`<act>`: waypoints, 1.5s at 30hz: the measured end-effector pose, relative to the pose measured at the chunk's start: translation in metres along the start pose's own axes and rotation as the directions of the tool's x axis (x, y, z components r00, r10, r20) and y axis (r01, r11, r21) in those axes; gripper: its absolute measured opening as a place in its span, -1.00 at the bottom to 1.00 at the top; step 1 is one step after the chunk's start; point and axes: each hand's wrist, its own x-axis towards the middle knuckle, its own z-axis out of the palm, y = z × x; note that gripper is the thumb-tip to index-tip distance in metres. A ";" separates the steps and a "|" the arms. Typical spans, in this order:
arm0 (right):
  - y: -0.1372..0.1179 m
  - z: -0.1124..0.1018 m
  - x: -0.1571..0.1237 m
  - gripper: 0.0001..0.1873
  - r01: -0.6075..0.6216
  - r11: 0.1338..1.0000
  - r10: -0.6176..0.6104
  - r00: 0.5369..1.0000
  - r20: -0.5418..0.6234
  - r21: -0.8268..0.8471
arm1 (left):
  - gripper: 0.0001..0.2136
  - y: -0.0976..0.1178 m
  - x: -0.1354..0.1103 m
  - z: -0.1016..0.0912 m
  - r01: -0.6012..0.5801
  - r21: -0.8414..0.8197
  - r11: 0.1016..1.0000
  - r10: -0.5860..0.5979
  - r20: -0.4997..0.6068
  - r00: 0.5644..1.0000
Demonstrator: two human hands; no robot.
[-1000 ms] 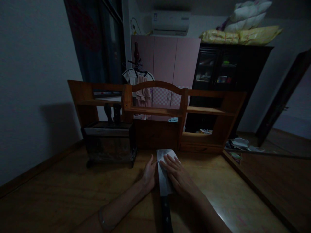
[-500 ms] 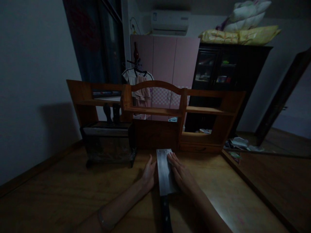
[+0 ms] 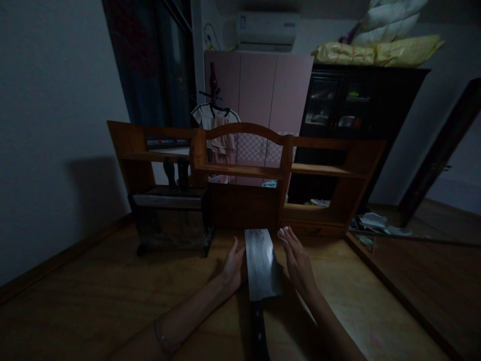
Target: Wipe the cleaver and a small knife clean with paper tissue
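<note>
A cleaver (image 3: pixel 262 265) with a broad steel blade and a black riveted handle (image 3: pixel 259 328) points away from me, its handle toward the bottom edge. My left hand (image 3: pixel 233 268) grips the blade from its left side, thumb up and the other fingers hidden behind the steel. Just right of the blade and apart from it is my right hand (image 3: pixel 299 263). A small white wad (image 3: pixel 283 231), tissue or cloth, shows at its fingertips.
A knife block (image 3: pixel 171 215) holding dark-handled knives stands on the wooden desk (image 3: pixel 188 296) at left. Behind is a wooden shelf unit (image 3: pixel 240 173) with a drawer (image 3: pixel 311 229). A raised edge (image 3: pixel 391 291) runs along the desk's right side.
My right hand has lifted off the blade and moved right, with the white wad now visible at its fingertips. The left hand keeps its hold, and the view has shifted slightly.
</note>
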 end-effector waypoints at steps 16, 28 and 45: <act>-0.034 0.014 -0.011 -0.54 0.278 0.954 -0.185 0.837 0.515 -0.110 | -0.37 -0.002 0.006 -0.008 0.030 -0.065 0.997 -0.024 0.090 0.996; -0.052 0.015 -0.016 -0.52 0.295 0.952 -0.202 0.797 0.569 -0.076 | -0.41 -0.003 0.008 -0.013 0.070 -0.042 0.997 -0.069 0.020 0.997; -0.030 -0.003 -0.004 -0.57 0.068 0.990 -0.106 0.938 0.330 0.126 | -0.38 -0.005 0.011 -0.014 0.042 -0.039 0.998 -0.040 0.056 0.998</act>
